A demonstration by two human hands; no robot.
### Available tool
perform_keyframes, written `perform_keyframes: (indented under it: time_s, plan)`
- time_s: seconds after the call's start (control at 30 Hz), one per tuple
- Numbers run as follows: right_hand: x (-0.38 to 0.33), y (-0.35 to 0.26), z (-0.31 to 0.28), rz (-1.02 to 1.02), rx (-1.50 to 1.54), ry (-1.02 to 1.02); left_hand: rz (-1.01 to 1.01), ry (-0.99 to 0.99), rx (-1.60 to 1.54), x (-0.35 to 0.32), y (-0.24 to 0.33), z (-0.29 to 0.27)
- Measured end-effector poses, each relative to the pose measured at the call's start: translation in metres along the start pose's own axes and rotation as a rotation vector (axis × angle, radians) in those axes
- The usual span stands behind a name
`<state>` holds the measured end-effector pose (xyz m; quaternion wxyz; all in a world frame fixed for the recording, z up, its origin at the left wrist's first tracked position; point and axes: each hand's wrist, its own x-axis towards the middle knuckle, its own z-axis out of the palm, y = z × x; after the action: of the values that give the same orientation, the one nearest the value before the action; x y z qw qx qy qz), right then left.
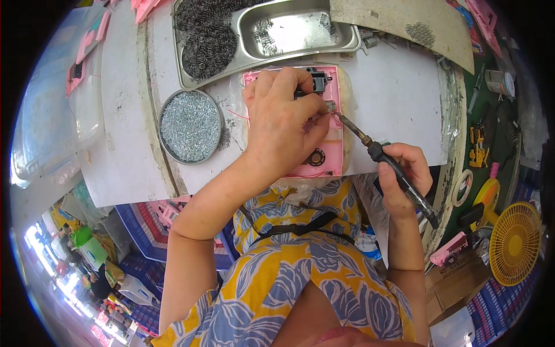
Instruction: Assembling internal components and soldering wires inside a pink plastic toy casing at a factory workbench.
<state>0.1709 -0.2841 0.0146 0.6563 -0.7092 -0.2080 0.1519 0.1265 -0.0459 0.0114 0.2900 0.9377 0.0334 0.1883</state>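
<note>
A shallow pink plastic case [334, 151] lies on a pale padded base at the table's front. My left hand [280, 118] is over it, fingertips pinched together by a small metal part [331, 106]; whatever they hold is hidden. My right hand [407, 179] grips a soldering iron [378, 153] by its black handle. The iron's tip reaches the metal part, close to my left fingertips; whether they touch is too small to tell. Inside the case sit a black component [319, 82] at the far side and a round dark part [316, 157] nearer me. A thin red wire [237, 114] sticks out left.
Left of the case stands a round metal dish [221, 130] of small silvery screws. Behind, a steel tray [239, 29] holds many dark springs, with a stained board [399, 23] overlapping its right end. A tape roll [462, 188] and yellow fan [514, 243] are at right.
</note>
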Motion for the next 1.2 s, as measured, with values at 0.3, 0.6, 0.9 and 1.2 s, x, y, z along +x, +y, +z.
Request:
perform_keyframes:
  time_s: [0.3, 0.6, 0.9, 1.2]
  plan:
    - [-0.006, 0.003, -0.005, -0.058, -0.055, 0.057, 0.008, 0.030, 0.014, -0.001, -0.001, 0.003]
    - [-0.004, 0.005, -0.007, -0.117, -0.102, 0.054, 0.003, 0.030, 0.036, 0.000, 0.001, 0.003]
    - [0.001, 0.001, -0.013, -0.150, -0.115, 0.070, 0.029, -0.002, 0.046, 0.000, 0.001, -0.002]
    - [0.007, 0.004, -0.014, -0.194, -0.104, 0.043, 0.036, 0.014, 0.084, 0.002, 0.003, 0.001]
